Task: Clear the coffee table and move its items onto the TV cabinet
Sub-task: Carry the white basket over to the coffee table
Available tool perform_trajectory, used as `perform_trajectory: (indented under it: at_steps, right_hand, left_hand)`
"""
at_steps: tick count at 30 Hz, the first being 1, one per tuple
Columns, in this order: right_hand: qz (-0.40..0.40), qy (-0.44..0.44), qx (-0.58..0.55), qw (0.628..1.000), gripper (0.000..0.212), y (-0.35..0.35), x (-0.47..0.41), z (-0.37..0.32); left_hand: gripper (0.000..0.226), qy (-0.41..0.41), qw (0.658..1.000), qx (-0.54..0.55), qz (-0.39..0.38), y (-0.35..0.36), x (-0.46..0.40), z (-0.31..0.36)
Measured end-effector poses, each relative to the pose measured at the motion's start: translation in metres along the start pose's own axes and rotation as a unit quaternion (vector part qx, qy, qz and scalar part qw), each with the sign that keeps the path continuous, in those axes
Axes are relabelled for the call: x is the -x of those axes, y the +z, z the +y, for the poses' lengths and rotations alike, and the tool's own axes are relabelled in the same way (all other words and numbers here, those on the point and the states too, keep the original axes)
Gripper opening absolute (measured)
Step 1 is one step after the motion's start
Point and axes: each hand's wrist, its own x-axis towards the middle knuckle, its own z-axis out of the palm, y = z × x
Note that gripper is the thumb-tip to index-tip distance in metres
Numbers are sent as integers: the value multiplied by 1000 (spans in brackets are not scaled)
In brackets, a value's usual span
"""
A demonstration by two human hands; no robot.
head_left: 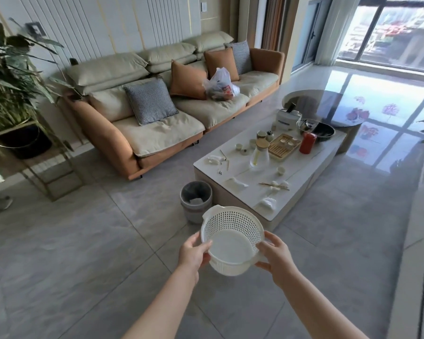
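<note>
White colander (231, 238) between both hands, left hand (193, 254), right hand (274, 258)

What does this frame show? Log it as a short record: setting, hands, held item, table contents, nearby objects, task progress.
setting: living room, tiled floor, sofa behind the coffee table
left hand: grips the colander's left rim
right hand: grips its right rim
held item: white perforated colander, empty, carried over the floor
table contents: wooden tea tray, small cups, glass carafe, red canister, crumpled tissues, sticks
nearby objects: grey waste bin at the table's near corner
task progress: table still loaded; TV cabinet not in view
</note>
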Motion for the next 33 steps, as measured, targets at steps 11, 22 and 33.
perform_trajectory:
  at_steps: [11, 22, 33]
  right_hand:
    - [18, -8, -30, 999, 40, 85, -66, -36]
    - [-3, -7, -27, 1000, 44, 109, -186, -84]
    - [1, 43, -28, 999, 57, 121, -300, -139]
  left_hand:
    - [39, 5, 1000, -2, -15, -20, -107, 66]
    - [38, -4, 1000, 20, -6, 21, -207, 113]
    - [32, -24, 998, 39, 30, 77, -295, 162]
